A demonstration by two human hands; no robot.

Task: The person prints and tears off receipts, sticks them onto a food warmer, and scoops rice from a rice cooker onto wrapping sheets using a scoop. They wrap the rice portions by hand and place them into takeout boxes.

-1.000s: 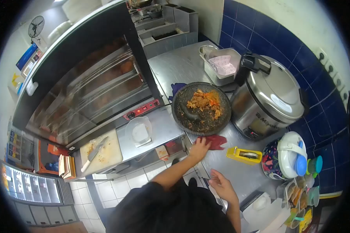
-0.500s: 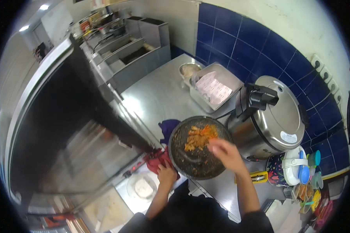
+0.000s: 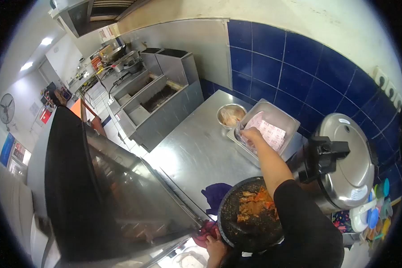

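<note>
Closest to me, the person's black sleeve crosses over the right side of a dark stone mortar, which sits just right of the left hand and nearer than the right one. Orange-brown paste is heaped in it. The left hand is down at the mortar's left edge, its fingers touching a red cloth; I can't tell whether they are clenched on it. Left of that hand is a clear plastic tub, and just beyond it a dark purple cloth lies against the mortar.

The rice cooker stands right of the right forearm, with a floral white-lidded container nearer. The right hand stretches forward to the left side of a steel tray, fingers curled down around something clear; whether it grasps that, I can't make out. Printed paper lies in the tray, right beside those fingers. Just beyond the hand, to its left, is a metal bowl of pale contents.

Well left of both hands rises a glass-fronted display cabinet. Farther off are blue wall tiles, fryers and a fan.
</note>
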